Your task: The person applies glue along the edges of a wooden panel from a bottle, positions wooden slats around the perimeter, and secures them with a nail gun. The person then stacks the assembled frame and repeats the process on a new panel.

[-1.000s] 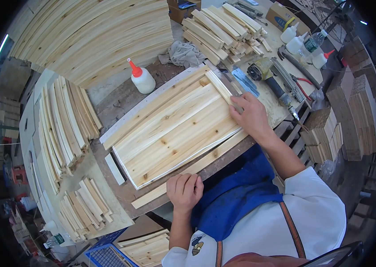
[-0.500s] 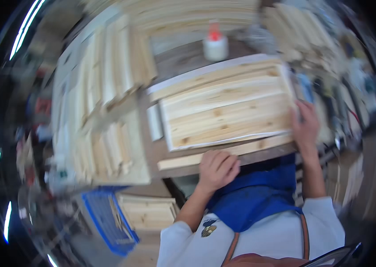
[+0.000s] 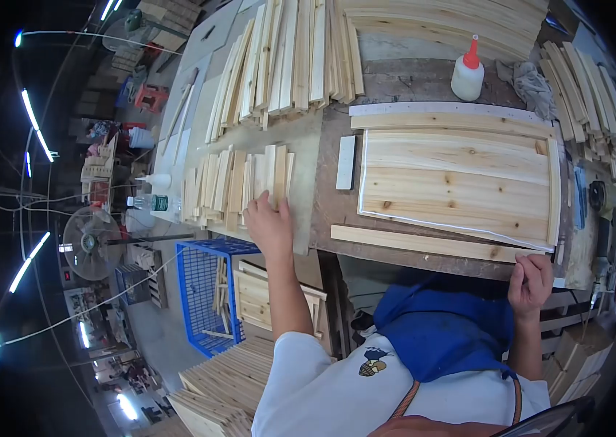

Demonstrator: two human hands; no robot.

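My left hand point(image 3: 270, 224) reaches over a row of short wood strips point(image 3: 238, 182), its fingers apart and the tips at the near ends of the strips. My right hand point(image 3: 531, 282) is curled closed at the table's front edge, by the right end of a long wood strip point(image 3: 410, 240); what its fingers hold, if anything, is hidden. Behind that strip lies a knotty wood panel point(image 3: 453, 182) with a white glue line along its front and left edges. Another strip point(image 3: 439, 122) lies along the panel's back, and an end strip point(image 3: 554, 189) at its right.
A red-capped glue bottle point(image 3: 468, 76) stands behind the panel. A small pale block point(image 3: 346, 162) lies left of it. Long boards point(image 3: 286, 58) are stacked at the back left, more strips point(image 3: 585, 87) at the right. Below the table is a blue crate point(image 3: 202, 298).
My left hand has left the long strip and moved left to the short strips. My right hand has come down from the panel's right edge to the front corner. The view has shifted left.
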